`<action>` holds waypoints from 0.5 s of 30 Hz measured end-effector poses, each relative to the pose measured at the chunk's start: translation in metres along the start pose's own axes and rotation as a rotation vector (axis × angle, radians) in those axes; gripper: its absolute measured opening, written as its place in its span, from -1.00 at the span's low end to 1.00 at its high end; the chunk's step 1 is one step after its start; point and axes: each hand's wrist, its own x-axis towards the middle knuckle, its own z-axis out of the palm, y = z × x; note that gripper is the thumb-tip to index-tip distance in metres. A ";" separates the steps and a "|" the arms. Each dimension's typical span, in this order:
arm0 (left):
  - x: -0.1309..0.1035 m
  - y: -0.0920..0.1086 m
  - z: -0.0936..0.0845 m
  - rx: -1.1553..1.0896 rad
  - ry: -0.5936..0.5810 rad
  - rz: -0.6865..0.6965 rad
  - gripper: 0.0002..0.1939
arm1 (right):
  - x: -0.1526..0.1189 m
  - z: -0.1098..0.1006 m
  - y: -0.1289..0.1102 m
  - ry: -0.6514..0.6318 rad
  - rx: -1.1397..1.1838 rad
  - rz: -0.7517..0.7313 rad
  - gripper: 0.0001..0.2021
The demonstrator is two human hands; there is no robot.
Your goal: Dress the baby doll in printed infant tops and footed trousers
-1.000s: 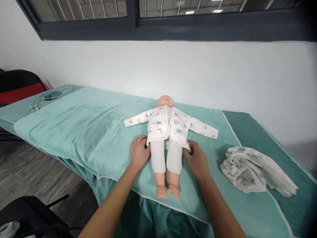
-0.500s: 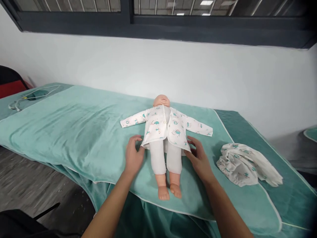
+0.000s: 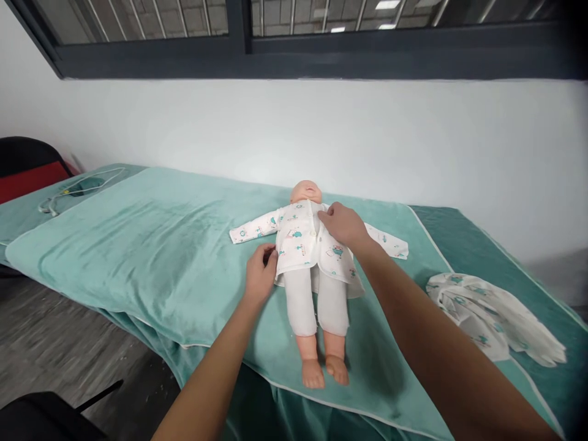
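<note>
A baby doll [image 3: 305,191] lies on its back with white cloth legs and bare feet. It wears a white baby jacket [image 3: 296,242] with green and red prints; both sleeves spread outward, and the front panels nearly meet. My left hand [image 3: 261,272] is curled at the jacket's lower side edge, thumb and fingers closed on the cloth. High on the chest, my right hand [image 3: 342,223] pinches the front edge of the other panel. That hand and forearm cover part of the panel and the nearby sleeve.
Under the doll is a light green sheet [image 3: 193,245] on a bed against the white wall. A crumpled printed white garment [image 3: 491,315] lies to the right. Looped pale tubing [image 3: 82,187] rests at the far left, near a red and black chair [image 3: 32,168].
My right hand has moved up from the jacket's lower hem to its chest opening. The front panels have come closer together. My left hand stays by the jacket's side; the view has shifted slightly.
</note>
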 end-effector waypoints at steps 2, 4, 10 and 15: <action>0.006 -0.004 0.000 -0.104 0.029 -0.034 -0.77 | 0.015 -0.002 -0.003 -0.029 -0.037 -0.020 -0.84; 0.012 -0.008 0.001 -0.171 0.045 -0.053 -0.79 | 0.024 -0.003 -0.006 -0.009 -0.020 -0.050 -0.86; 0.029 -0.009 0.006 -0.107 0.044 -0.067 -0.79 | 0.026 0.006 -0.018 0.105 0.158 -0.162 -0.84; 0.040 -0.005 0.009 0.022 0.006 -0.043 -0.71 | -0.003 0.024 -0.009 0.143 0.222 -0.348 -0.70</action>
